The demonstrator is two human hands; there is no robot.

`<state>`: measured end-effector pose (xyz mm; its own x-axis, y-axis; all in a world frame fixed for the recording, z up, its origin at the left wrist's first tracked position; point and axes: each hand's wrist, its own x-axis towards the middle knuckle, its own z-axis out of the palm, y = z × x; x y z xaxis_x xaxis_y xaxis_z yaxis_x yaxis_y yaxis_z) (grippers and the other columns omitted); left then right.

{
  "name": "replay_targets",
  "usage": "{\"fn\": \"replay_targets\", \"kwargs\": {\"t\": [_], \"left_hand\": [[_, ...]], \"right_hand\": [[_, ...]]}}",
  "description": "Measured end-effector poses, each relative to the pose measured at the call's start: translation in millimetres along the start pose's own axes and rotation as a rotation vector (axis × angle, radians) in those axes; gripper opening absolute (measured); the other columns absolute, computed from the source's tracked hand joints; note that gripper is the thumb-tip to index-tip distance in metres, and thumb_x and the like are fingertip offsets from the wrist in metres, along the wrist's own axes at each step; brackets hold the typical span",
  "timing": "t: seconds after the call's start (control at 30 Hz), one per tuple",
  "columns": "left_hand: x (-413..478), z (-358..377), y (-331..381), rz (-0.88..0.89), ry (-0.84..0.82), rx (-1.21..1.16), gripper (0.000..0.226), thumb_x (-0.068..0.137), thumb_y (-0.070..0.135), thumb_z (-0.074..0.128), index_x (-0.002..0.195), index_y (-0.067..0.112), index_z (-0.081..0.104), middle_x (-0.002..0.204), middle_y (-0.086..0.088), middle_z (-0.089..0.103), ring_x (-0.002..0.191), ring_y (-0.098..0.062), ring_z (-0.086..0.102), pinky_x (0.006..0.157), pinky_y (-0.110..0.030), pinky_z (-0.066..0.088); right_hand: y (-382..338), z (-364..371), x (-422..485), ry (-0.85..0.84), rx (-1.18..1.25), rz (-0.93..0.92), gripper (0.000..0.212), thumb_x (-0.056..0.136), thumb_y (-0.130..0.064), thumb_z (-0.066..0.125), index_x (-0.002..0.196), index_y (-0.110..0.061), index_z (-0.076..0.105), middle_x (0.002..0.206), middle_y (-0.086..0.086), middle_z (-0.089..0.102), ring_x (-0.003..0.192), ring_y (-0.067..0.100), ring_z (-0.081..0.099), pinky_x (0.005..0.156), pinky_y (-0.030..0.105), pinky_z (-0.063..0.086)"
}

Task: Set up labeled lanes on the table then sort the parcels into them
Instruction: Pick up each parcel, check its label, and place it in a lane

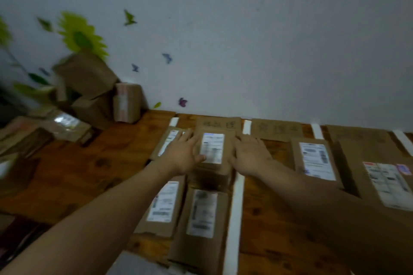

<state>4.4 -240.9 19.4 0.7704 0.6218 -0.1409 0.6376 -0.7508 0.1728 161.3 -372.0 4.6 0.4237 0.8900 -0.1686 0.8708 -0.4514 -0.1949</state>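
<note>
Fingers straight on both hands: left hand on left edge of labelled parcel, right hand at its right side. White tape strip runs down wooden table. Cardboard sign behind parcel. Boxes piled far left by wall.

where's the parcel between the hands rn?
Head view, centre: the parcel lies between the left hand and right hand, in front of the cardboard lane label, left of a white tape strip.

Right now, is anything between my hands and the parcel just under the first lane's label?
Nothing visible. The left hand and right hand flank the parcel at its sides, just below the cardboard label.
</note>
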Motion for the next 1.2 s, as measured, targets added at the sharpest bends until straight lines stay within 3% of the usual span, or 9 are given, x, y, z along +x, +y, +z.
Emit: {"fn": "replay_targets", "kwargs": {"t": [0.17, 0.47, 0.67, 1.0, 1.2], "left_hand": [[-74, -29, -141, -0.195, 0.03, -0.02, 0.076, 0.091, 0.053, 0.048, 0.151, 0.025, 0.011, 0.16, -0.006, 0.002, 0.147, -0.026, -0.006, 0.119, -0.038, 0.005], [-199, -56, -345, -0.512, 0.01, -0.21, 0.078, 0.089, 0.052, 0.053, 0.151, 0.028, 0.012, 0.16, -0.005, 0.0, 0.146, -0.028, -0.004, 0.117, -0.041, 0.008], [-227, -57, -432, -0.627, 0.035, -0.301, 0.078, 0.089, 0.054, 0.051, 0.151, 0.028, 0.012, 0.16, -0.004, 0.0, 0.146, -0.03, -0.003, 0.117, -0.043, 0.009], [-202, -71, -564, -0.779, -0.028, -0.191, 0.077, 0.092, 0.052, 0.047, 0.151, 0.021, 0.011, 0.159, -0.013, 0.001, 0.146, -0.031, 0.0, 0.117, -0.041, 0.009], [-191, -65, -646, -0.853, -0.049, -0.27, 0.08, 0.089, 0.055, 0.052, 0.151, 0.023, 0.012, 0.16, -0.008, 0.001, 0.146, -0.033, -0.001, 0.118, -0.048, 0.01]], "right_hand": [[-139, 2, 12, -0.017, 0.151, -0.103, 0.066, 0.093, -0.048, 0.05, 0.148, -0.017, 0.029, 0.152, 0.011, 0.032, 0.137, 0.031, 0.033, 0.108, 0.04, 0.034], [-347, 28, 26, -0.142, 0.166, -0.269, 0.074, 0.095, -0.053, 0.047, 0.152, -0.017, 0.019, 0.158, 0.009, 0.019, 0.143, 0.029, 0.023, 0.115, 0.039, 0.026], [-434, 44, 59, -0.195, 0.127, -0.345, 0.071, 0.094, -0.052, 0.048, 0.151, -0.019, 0.022, 0.155, 0.008, 0.026, 0.14, 0.027, 0.028, 0.113, 0.033, 0.026], [-556, 75, 169, -0.305, 0.183, -0.389, 0.068, 0.095, -0.049, 0.048, 0.152, -0.024, 0.021, 0.158, 0.006, 0.02, 0.143, 0.027, 0.024, 0.113, 0.04, 0.025], [-606, 103, 212, -0.369, 0.223, -0.354, 0.068, 0.094, -0.048, 0.05, 0.152, -0.025, 0.021, 0.158, 0.006, 0.02, 0.143, 0.028, 0.023, 0.114, 0.043, 0.027]]}}
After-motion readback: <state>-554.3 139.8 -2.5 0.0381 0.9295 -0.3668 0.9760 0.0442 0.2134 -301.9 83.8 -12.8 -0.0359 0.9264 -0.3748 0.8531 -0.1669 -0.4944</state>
